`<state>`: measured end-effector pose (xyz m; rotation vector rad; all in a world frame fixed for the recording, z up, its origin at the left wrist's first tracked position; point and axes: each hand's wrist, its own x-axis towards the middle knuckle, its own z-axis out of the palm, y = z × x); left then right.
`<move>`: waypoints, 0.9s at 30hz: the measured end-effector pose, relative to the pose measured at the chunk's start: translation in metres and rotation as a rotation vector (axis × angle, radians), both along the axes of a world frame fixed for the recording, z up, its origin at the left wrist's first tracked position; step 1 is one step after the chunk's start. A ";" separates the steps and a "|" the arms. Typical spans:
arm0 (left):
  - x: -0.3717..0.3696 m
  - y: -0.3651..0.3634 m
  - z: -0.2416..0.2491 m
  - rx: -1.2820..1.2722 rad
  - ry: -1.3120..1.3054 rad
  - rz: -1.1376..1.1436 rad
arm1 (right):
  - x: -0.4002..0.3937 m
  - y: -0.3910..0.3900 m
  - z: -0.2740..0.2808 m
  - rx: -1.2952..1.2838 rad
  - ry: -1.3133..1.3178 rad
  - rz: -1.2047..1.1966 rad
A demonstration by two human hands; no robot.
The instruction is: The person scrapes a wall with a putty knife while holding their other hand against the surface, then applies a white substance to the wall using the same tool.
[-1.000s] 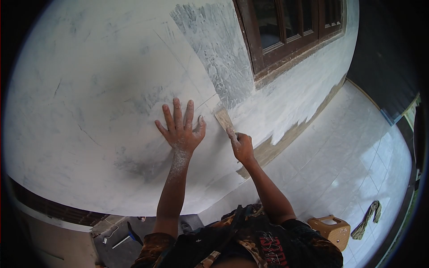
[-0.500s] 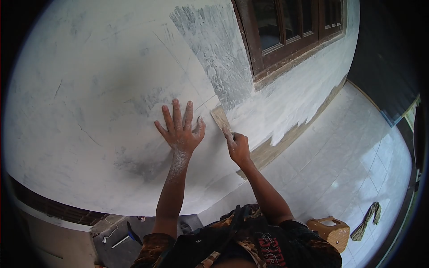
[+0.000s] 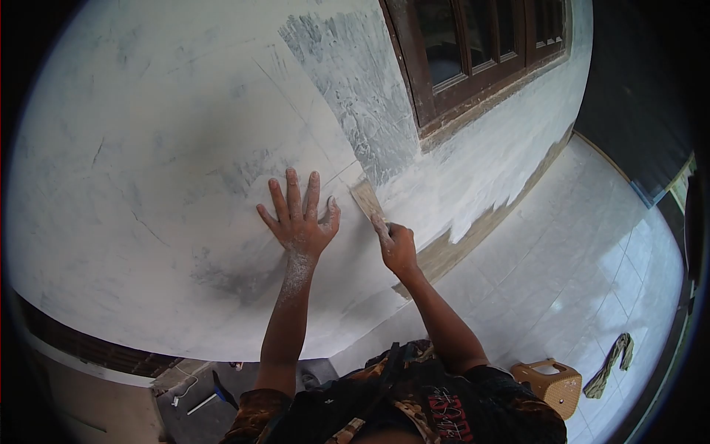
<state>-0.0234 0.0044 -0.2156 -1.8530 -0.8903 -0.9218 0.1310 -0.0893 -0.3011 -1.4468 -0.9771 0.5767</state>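
Note:
My left hand (image 3: 299, 218) lies flat on the white plastered wall (image 3: 163, 170), fingers spread, dusted with white powder. Just to its right, my right hand (image 3: 397, 248) grips a small tan sanding block (image 3: 366, 200) and presses it against the wall. The block sits at the lower edge of a rough grey patch (image 3: 355, 89) that runs up beside a dark wooden window frame (image 3: 473, 52).
A tan plastic stool (image 3: 551, 385) stands on the pale tiled floor (image 3: 592, 259) at lower right, with a crumpled cloth (image 3: 610, 366) beyond it. Bare brownish wall base (image 3: 451, 248) shows under the white coat. Tools lie on a grey surface (image 3: 200, 396) at lower left.
My right hand slid the sanding block a little up and left along the wall, then held near there. My left hand stayed planted on the wall.

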 end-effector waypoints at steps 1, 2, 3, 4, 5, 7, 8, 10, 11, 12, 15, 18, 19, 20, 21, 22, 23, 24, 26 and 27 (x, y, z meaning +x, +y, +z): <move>-0.001 -0.001 0.000 0.000 0.003 0.000 | 0.000 -0.002 -0.009 -0.052 0.011 -0.007; -0.001 -0.001 0.000 0.001 0.006 0.000 | -0.001 -0.001 -0.008 -0.052 0.010 -0.006; 0.000 -0.001 0.000 -0.001 0.006 -0.001 | -0.003 0.000 -0.006 -0.038 0.022 -0.019; 0.000 -0.001 0.000 -0.006 0.003 0.004 | -0.005 0.000 -0.005 -0.027 0.034 -0.034; 0.001 -0.001 0.000 -0.011 0.001 0.008 | -0.005 0.001 0.002 -0.032 0.035 -0.037; 0.001 -0.003 -0.001 -0.016 0.003 0.013 | -0.005 0.004 0.019 0.011 0.009 -0.016; 0.000 -0.002 0.000 -0.015 0.007 0.019 | -0.005 0.004 0.015 0.014 0.011 -0.015; 0.000 0.000 0.001 -0.001 0.003 0.013 | -0.002 0.001 0.001 -0.016 0.008 -0.025; 0.000 -0.001 -0.001 0.002 0.004 0.004 | -0.004 -0.002 0.001 -0.018 0.009 -0.026; 0.000 -0.001 -0.001 0.000 0.003 0.003 | -0.004 -0.005 0.001 -0.063 0.013 -0.034; 0.002 -0.002 -0.001 -0.003 -0.003 0.001 | -0.004 -0.004 0.015 -0.059 -0.004 -0.042; -0.001 -0.002 -0.001 -0.008 0.006 0.013 | -0.004 -0.001 0.013 0.022 -0.032 -0.033; -0.001 0.000 -0.003 -0.009 -0.004 0.014 | -0.002 0.001 0.010 0.047 -0.043 -0.035; 0.000 0.001 -0.003 -0.013 -0.014 0.014 | 0.000 -0.001 0.006 0.051 -0.045 -0.035; -0.001 0.001 -0.003 -0.014 -0.014 0.015 | 0.000 -0.006 0.001 -0.025 -0.028 -0.028; -0.001 0.001 -0.003 -0.010 -0.012 0.012 | 0.000 -0.009 -0.004 -0.102 -0.012 -0.020; -0.001 0.001 -0.003 -0.006 -0.010 0.007 | -0.001 -0.007 0.000 -0.103 -0.014 -0.020; 0.000 0.001 -0.002 -0.008 -0.010 0.007 | -0.003 -0.005 0.004 -0.043 -0.021 -0.034; 0.001 0.000 -0.001 0.014 0.001 0.006 | 0.000 -0.004 0.014 0.018 -0.028 -0.050; 0.001 -0.001 -0.002 0.014 0.002 0.008 | 0.001 -0.003 0.020 0.013 -0.025 -0.037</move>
